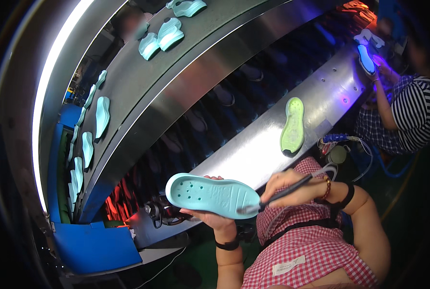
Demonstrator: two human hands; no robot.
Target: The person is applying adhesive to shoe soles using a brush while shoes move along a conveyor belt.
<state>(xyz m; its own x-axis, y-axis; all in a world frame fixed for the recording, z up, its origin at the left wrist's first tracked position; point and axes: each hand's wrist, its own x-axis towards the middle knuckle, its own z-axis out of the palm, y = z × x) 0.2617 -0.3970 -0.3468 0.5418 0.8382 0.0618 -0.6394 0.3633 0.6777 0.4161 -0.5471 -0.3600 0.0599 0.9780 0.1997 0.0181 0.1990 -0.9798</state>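
Strokes should be staying even while the left hand (214, 220) is cradling the turquoise shoe sole (209, 195), the right hand (298, 194) gripping the brush (283, 193).

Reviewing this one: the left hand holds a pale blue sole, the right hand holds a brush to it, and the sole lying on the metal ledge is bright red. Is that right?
Not quite: in the head view, the sole lying on the metal ledge is yellow-green, not bright red. The rest stands.
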